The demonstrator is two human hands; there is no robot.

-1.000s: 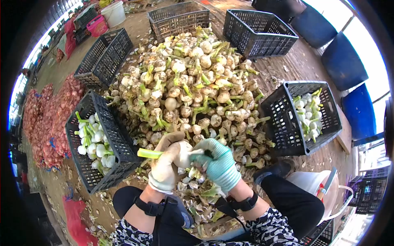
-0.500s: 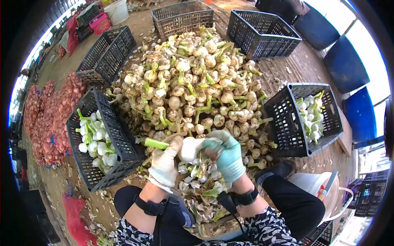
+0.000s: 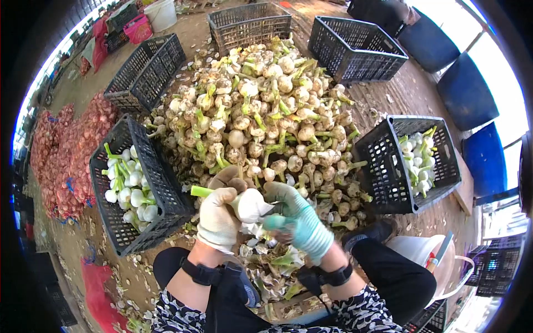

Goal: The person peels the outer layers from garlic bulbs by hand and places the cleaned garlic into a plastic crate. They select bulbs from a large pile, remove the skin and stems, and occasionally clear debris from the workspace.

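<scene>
My left hand (image 3: 219,219), in a white knit glove, is closed around a garlic bulb (image 3: 251,206). The bulb is white and smooth, its cut green stem pointing left past the fingers. At its right side a loose flap of skin stands out. My right hand (image 3: 302,216), in a green-and-white glove, is beside that flap with fingers curled and thumb bent in; what lies between them is hard to make out. Below both hands is a heap of peeled garlic skins (image 3: 272,272). Beyond them rises a large pile of unpeeled garlic (image 3: 261,122) with soil on the bulbs.
A black crate (image 3: 166,188) with clean white bulbs stands at left, another such crate (image 3: 383,166) at right. More black crates (image 3: 358,53) ring the pile's far side. Red net sacks (image 3: 66,161) lie far left. A white bucket (image 3: 411,250) stands by my right knee.
The bulb has tilted and shifted slightly left in my left hand. My right hand has moved from covering its right end to slightly lower, so more of the bulb and its loose skin show.
</scene>
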